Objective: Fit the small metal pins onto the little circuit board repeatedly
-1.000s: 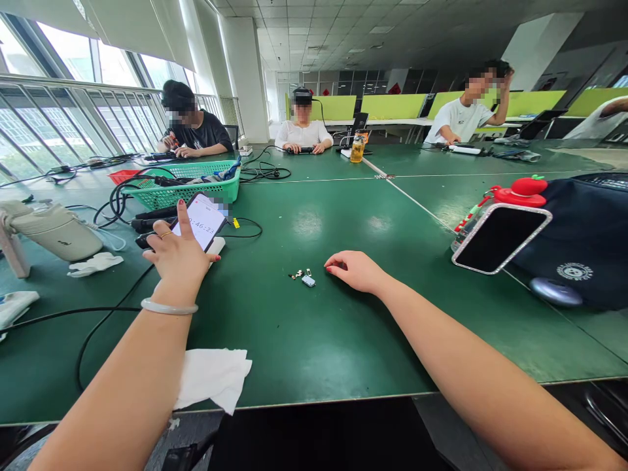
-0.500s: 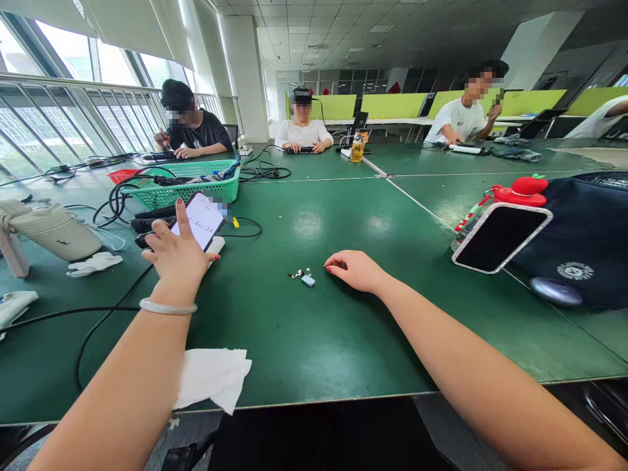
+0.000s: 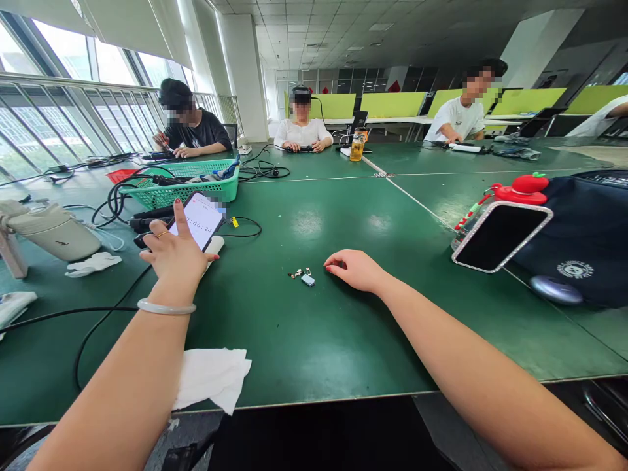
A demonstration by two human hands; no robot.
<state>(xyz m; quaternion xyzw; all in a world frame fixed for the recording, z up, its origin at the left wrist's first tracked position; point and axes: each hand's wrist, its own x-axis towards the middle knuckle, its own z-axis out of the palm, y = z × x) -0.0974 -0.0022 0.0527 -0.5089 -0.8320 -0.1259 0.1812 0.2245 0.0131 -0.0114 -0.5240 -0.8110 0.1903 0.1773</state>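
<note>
My right hand (image 3: 356, 269) is the nearer to the block (image 3: 308, 280), which lies on the table (image 3: 314, 347) just left of its curled fingers; whether that grip is closed, I can't tell. My left hand (image 3: 179, 258) spreads wide over the phone (image 3: 203, 216)

Green table (image 3: 304, 347), tiny parts (image 3: 308, 280), white tissue (image 3: 218, 376)

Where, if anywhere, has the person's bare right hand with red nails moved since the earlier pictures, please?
No, the bare right hand has not visibly moved: it rests just right of the small pale-blue block, with the same gap between.
</note>
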